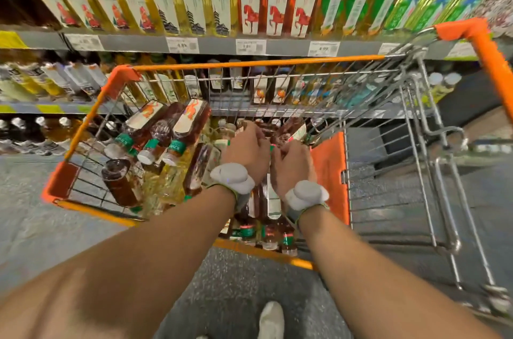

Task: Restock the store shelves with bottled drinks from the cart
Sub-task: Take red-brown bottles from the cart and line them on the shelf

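An orange-rimmed wire cart [249,63] stands against the drink shelves, filled with lying bottles. Red tea bottles [191,127] with horse labels and green neck bands lie at its far left, yellow tea bottles [172,183] below them. Both my hands reach down into the cart's middle. My left hand [245,151] curls its fingers over a dark red tea bottle [290,130]. My right hand [291,168] sits beside it, fingers curled round a bottle neck with a green band [272,147]. The hands hide most of what they hold.
The top shelf [133,43] is packed with yellow bottles [191,2], three red horse-label bottles [277,0] and green-label bottles [358,2]. Lower shelves [41,108] carry more drinks. The cart's orange handle [488,52] rises at right. My shoe [273,319] is on the grey floor.
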`<state>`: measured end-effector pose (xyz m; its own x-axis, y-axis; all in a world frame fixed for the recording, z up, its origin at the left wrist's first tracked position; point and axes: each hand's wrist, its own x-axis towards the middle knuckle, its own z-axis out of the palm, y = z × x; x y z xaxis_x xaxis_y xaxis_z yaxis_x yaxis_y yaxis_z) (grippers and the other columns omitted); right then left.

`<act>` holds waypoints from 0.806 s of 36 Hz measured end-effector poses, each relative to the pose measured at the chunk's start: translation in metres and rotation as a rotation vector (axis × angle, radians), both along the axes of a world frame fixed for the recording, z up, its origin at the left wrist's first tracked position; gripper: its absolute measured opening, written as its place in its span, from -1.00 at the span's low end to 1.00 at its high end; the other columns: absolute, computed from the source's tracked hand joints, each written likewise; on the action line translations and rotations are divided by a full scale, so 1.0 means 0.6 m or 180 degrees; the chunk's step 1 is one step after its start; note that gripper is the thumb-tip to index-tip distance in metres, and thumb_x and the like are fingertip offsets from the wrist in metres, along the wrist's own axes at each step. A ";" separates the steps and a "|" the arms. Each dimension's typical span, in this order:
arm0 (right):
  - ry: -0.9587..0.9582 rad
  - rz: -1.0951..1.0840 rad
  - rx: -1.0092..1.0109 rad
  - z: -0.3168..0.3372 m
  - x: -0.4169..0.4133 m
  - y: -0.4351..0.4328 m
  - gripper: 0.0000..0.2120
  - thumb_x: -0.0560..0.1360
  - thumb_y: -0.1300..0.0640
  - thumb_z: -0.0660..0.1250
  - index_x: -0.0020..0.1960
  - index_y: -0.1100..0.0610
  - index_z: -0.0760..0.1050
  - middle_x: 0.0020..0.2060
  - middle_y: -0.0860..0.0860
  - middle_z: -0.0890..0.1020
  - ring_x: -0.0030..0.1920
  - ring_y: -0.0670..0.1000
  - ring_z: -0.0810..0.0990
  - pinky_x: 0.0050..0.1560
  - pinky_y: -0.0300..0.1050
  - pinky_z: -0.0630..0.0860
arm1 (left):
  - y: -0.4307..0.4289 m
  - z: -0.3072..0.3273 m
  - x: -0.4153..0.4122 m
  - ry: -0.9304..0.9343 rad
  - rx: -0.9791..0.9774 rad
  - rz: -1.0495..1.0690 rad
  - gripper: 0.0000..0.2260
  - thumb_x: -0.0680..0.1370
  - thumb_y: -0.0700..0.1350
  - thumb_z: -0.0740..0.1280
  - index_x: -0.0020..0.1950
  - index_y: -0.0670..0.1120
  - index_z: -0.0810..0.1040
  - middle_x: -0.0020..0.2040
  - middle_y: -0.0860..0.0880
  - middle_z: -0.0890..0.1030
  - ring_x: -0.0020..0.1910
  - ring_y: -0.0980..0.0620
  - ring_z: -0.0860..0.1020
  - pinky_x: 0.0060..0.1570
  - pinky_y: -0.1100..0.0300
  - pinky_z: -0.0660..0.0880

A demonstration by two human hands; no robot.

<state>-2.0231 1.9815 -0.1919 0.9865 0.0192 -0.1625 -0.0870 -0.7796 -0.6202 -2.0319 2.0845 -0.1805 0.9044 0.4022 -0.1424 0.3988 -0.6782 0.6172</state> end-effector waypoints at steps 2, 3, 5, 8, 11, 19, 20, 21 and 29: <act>-0.0001 0.0106 -0.0297 -0.029 -0.015 -0.001 -0.76 0.66 -0.03 0.19 0.12 0.13 0.46 0.08 0.06 0.52 0.00 0.12 0.53 -0.16 -0.11 0.28 | 0.004 -0.032 -0.006 0.0004 -0.0043 -0.0034 -0.89 0.65 -0.05 0.20 0.10 -0.03 0.48 -0.08 -0.04 0.60 -0.15 -0.12 0.56 -0.20 0.03 0.50; 0.0028 0.0175 -0.0424 -0.040 -0.018 -0.003 -0.75 0.66 -0.05 0.18 0.13 0.12 0.45 0.09 0.06 0.51 -0.01 0.13 0.55 -0.17 -0.09 0.31 | 0.005 -0.047 -0.005 -0.0012 -0.0091 -0.0065 -0.88 0.65 -0.06 0.19 0.10 -0.05 0.48 -0.09 -0.05 0.60 -0.15 -0.12 0.56 -0.20 0.02 0.50; 0.0141 0.0279 -0.0547 -0.051 -0.015 -0.006 -0.75 0.65 -0.03 0.18 0.17 0.13 0.45 0.13 0.09 0.51 0.01 0.18 0.57 -0.15 -0.04 0.39 | 0.007 -0.066 -0.001 0.0023 -0.0104 -0.0079 -0.91 0.66 -0.06 0.18 0.08 -0.03 0.45 -0.17 -0.02 0.56 -0.21 -0.11 0.54 -0.27 0.04 0.46; 0.0283 0.0285 -0.0568 -0.066 0.001 -0.001 -0.77 0.64 0.06 0.19 0.22 0.16 0.46 0.17 0.14 0.54 0.09 0.23 0.57 0.00 0.02 0.49 | 0.013 -0.103 0.006 0.0186 0.0004 -0.0014 -0.89 0.66 -0.07 0.17 0.13 0.00 0.46 -0.18 0.02 0.50 -0.29 -0.06 0.46 -0.36 0.11 0.33; 0.0420 0.0454 -0.0622 -0.082 0.007 0.000 -0.74 0.64 0.11 0.20 0.27 0.21 0.42 0.21 0.18 0.52 0.17 0.25 0.55 0.10 0.06 0.50 | 0.013 -0.141 0.013 0.0318 0.0062 -0.0001 -0.83 0.65 -0.09 0.18 0.19 -0.04 0.49 -0.12 -0.04 0.54 -0.28 -0.06 0.44 -0.30 0.12 0.29; 0.1056 0.0744 -0.0861 -0.139 0.009 0.002 -0.66 0.59 0.19 0.28 0.33 0.25 0.35 0.28 0.19 0.51 0.30 0.21 0.50 0.15 0.00 0.43 | 0.014 -0.200 0.027 0.0946 0.0185 -0.0881 -0.74 0.62 -0.19 0.22 0.28 -0.16 0.54 0.19 -0.18 0.63 0.15 -0.22 0.59 -0.08 0.10 0.40; 0.1140 0.0843 -0.0920 -0.143 0.010 0.003 -0.69 0.58 0.19 0.29 0.28 0.26 0.38 0.24 0.20 0.53 0.26 0.22 0.53 0.08 0.01 0.45 | 0.016 -0.203 0.029 0.1020 0.0196 -0.0969 -0.74 0.62 -0.21 0.22 0.26 -0.17 0.57 0.18 -0.18 0.63 0.14 -0.21 0.60 -0.10 0.15 0.39; 0.1196 0.0954 -0.0987 -0.148 0.008 0.001 -0.71 0.56 0.19 0.30 0.24 0.27 0.40 0.19 0.20 0.55 0.21 0.22 0.56 -0.01 0.00 0.46 | 0.014 -0.209 0.027 0.1125 0.0201 -0.1059 -0.75 0.62 -0.21 0.22 0.25 -0.17 0.59 0.17 -0.17 0.64 0.13 -0.19 0.60 -0.11 0.20 0.38; 0.1240 0.1376 -0.1141 -0.174 0.011 -0.001 -0.91 0.54 0.19 0.30 -0.04 0.22 0.44 -0.04 0.16 0.59 0.07 0.25 0.61 -0.12 -0.03 0.46 | 0.007 -0.223 0.016 0.1364 0.0852 -0.1335 -0.58 0.58 -0.06 0.24 0.43 0.12 0.29 0.22 -0.18 0.47 0.25 -0.31 0.44 0.26 -0.12 0.31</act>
